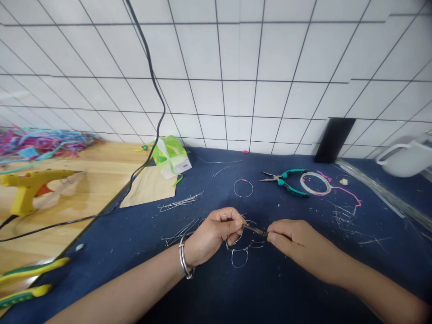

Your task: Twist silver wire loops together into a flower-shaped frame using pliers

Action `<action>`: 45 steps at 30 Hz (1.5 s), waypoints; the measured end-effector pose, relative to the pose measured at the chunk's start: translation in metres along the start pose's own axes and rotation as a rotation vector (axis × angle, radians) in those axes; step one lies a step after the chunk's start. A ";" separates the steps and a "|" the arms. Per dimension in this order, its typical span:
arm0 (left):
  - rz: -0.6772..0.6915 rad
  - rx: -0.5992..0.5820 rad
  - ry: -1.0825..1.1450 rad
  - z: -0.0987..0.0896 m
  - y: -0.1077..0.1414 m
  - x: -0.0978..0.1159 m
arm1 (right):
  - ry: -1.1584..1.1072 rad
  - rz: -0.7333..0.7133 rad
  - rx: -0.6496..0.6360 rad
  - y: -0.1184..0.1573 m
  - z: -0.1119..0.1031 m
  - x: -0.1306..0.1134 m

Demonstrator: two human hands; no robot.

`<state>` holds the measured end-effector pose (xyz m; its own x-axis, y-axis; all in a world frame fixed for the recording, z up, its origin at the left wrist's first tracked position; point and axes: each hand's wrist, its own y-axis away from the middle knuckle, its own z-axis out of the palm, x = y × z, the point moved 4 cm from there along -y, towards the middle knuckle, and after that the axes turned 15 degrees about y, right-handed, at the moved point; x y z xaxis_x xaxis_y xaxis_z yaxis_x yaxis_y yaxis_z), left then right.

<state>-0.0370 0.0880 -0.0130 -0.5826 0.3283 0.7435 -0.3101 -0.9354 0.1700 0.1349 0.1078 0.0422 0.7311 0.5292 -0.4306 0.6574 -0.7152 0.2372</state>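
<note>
My left hand (219,229), with a silver bangle at the wrist, pinches a wire piece bent into loops (239,258) just above the dark blue cloth. My right hand (290,234) is closed round a small dark tool (258,231), most of its handle hidden by the fingers. The tool's tip reaches the wire at my left fingertips. Small pink spots show on the wire. Beyond my hands a separate wire ring (243,188) with a pink bit lies flat on the cloth.
Teal-handled pliers (292,182) and a white ring-shaped roll (315,183) lie at the back right. Wire bundles (180,202) are left of centre. On the wooden board (101,166) rests a yellow glue gun (29,189). A black cable (157,90) hangs down; yellow-green handles (30,270) stand nearer.
</note>
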 end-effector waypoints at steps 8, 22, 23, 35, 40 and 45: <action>0.013 0.005 -0.013 0.000 0.001 0.000 | 0.271 -0.059 0.149 0.004 0.003 -0.004; 0.018 0.013 -0.005 0.000 0.000 0.001 | 0.693 -0.170 0.371 0.009 0.009 -0.013; 0.020 0.013 -0.005 0.001 0.000 0.001 | 0.698 -0.170 0.374 0.009 0.009 -0.013; 0.026 0.011 -0.022 0.002 0.001 0.001 | 0.870 -0.176 0.501 0.013 0.005 -0.018; 0.019 0.000 -0.023 0.002 0.001 0.001 | 0.914 -0.191 0.509 0.014 0.005 -0.017; 0.013 -0.001 -0.013 0.003 0.000 0.002 | 0.872 -0.153 0.497 0.015 0.002 -0.017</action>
<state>-0.0362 0.0885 -0.0094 -0.5770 0.3144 0.7538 -0.3035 -0.9394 0.1595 0.1318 0.0874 0.0517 0.6544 0.6375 0.4067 0.7500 -0.6157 -0.2417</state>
